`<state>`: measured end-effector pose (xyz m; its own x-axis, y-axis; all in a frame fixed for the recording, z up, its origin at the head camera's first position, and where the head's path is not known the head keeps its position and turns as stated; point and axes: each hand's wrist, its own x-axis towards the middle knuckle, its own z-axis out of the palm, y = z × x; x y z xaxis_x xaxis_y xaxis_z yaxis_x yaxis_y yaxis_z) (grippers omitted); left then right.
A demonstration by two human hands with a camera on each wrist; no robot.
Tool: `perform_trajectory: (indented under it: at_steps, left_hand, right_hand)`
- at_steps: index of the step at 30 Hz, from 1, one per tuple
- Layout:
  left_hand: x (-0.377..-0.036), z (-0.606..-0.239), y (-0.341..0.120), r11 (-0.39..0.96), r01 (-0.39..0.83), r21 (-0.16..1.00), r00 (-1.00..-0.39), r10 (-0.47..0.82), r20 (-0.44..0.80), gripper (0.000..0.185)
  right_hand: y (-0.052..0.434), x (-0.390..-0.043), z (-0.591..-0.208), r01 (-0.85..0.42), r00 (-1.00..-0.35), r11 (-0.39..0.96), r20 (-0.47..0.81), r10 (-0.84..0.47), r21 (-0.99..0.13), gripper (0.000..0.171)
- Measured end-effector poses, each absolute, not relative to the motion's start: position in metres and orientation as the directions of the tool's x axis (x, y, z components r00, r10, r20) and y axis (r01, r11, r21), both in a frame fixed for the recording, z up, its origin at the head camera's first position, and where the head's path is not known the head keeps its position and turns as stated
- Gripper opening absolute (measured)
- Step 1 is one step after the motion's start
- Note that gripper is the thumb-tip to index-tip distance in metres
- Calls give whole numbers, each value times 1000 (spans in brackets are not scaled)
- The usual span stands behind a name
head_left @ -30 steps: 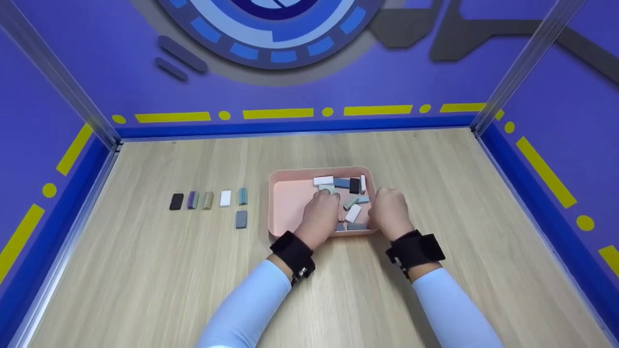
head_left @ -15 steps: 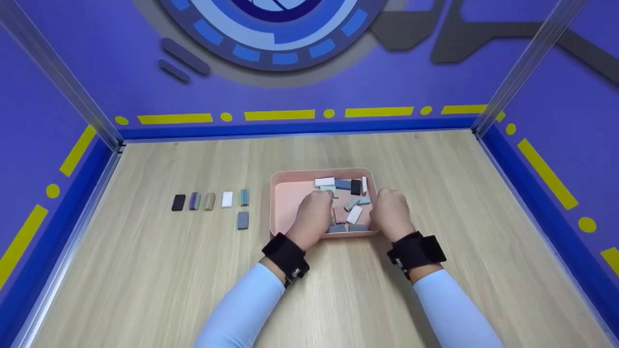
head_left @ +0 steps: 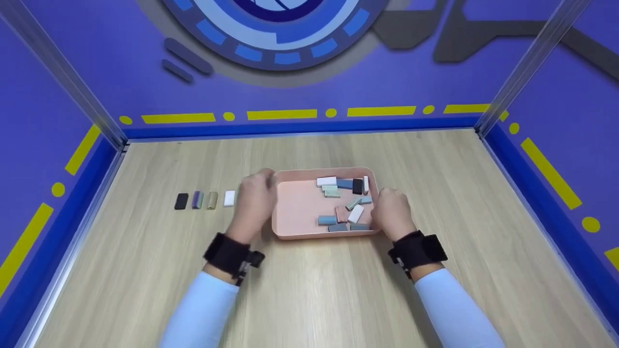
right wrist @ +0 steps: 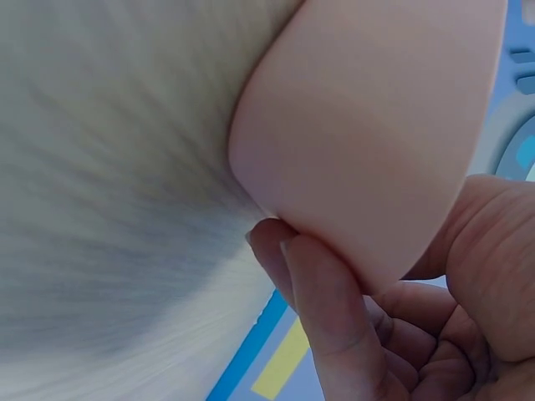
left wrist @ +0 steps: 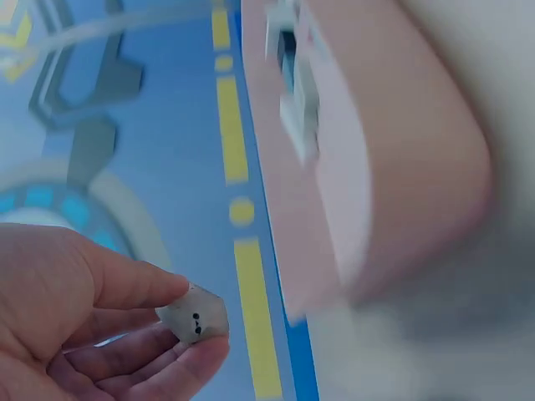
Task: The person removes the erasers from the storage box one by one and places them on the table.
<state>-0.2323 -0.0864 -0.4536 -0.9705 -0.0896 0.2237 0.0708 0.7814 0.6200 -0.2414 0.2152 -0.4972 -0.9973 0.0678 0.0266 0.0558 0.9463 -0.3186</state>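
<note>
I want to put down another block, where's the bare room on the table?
Bare wood lies behind the pink tray, right of the right hand, and along the near edge. The tray's left half is bare. Crowded: its right side and the block row by the left hand.

The head camera looks forward and down from above at a wooden bench, with a pink tray toward 12 o'clock. Both wrist cameras sit very close beside that same tray, the right one viewing its outer wall.
</note>
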Motion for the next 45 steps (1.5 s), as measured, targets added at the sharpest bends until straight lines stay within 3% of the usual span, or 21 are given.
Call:
perform_trajectory:
  at_steps: [3,9,20,30,35,40,45]
  left_hand:
    - [-228,-456,-116,782,11,624,-960,-167,227,27]
    - [-219,-468,-158,755,-112,646,-962,-245,119,28]
    - [-213,-491,-175,726,-248,642,-957,-288,-45,13]
    - [-210,-496,-178,719,-231,656,-965,-258,-57,47]
    - [-209,-498,-180,729,-235,643,-964,-258,-60,11]
    - [-204,-496,-182,752,-273,600,-955,-287,-74,31]
    - [-200,-493,-184,761,-311,569,-946,-308,-106,19]
  right_hand:
    - [215,-241,-497,59,-998,944,8,65,-324,23]
    - [217,-240,-496,40,-998,949,33,53,-312,20]
    - [216,-240,-495,19,-998,954,44,34,-300,22]
    - [216,-240,-495,48,-999,950,6,53,-310,24]
    - [216,-240,-494,40,-999,951,13,46,-307,24]
    - [216,-241,-496,8,-998,964,51,22,-267,21]
    - [216,-241,-496,10,-998,965,57,26,-262,20]
